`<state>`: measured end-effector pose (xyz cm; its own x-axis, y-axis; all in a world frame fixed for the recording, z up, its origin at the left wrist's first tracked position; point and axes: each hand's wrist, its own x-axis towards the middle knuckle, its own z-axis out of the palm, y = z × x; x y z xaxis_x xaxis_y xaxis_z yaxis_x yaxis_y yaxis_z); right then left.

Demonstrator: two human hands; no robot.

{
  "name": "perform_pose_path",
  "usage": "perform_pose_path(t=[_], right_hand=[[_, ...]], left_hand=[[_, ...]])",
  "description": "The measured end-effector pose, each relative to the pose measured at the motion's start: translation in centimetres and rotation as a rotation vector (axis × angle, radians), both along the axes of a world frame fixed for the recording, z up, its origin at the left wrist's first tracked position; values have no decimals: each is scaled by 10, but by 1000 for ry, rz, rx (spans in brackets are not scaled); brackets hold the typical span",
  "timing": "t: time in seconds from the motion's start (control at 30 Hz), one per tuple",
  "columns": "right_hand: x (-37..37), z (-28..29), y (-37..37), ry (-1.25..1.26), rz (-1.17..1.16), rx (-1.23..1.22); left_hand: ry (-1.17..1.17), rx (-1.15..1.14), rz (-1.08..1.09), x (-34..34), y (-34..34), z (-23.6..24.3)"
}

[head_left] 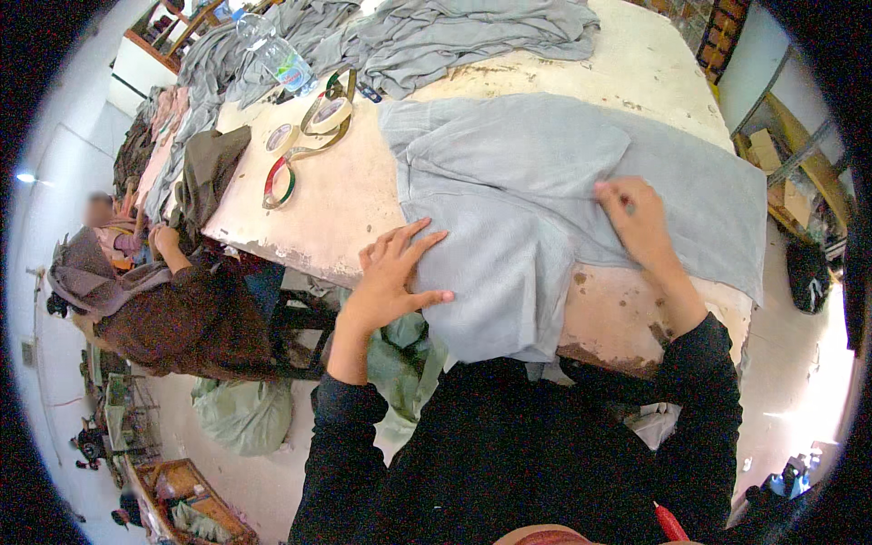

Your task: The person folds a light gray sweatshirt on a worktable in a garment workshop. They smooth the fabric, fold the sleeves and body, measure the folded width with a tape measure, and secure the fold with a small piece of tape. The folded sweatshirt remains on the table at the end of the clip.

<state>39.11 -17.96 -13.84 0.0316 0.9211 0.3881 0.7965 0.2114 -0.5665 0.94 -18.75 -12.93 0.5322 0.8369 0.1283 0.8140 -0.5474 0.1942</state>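
A light blue-grey cloth garment (490, 218), possibly trousers, lies spread with folds over the table in front of me. Its near part hangs over the table's front edge, against my body. My left hand (391, 272) rests at the garment's left side, fingers spread and fingertips on the cloth. Farther right, my right hand (640, 218) is closed, with thumb and fingers pinching at a fold of the garment. Exactly how much cloth lies between those fingertips is hard to see.
On the worn table (318, 209) lie masking tape rolls (329, 116), a measuring tape (280, 182) and a plastic bottle (277, 59). Heaped grey cloth (454, 36) covers the far side. A co-worker in brown (191, 313) sits at the left. A pale green sack (243, 413) stands on the floor.
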Motion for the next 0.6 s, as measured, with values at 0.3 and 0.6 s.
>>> perform_pose_path(t=[0.3,0.6], right_hand=[[42,14,91,281,-217,-438],[12,71,90,891,167,-13]], left_hand=[[-531,-166,65,51,177,3],[-735,-279,-117,80,207,24]])
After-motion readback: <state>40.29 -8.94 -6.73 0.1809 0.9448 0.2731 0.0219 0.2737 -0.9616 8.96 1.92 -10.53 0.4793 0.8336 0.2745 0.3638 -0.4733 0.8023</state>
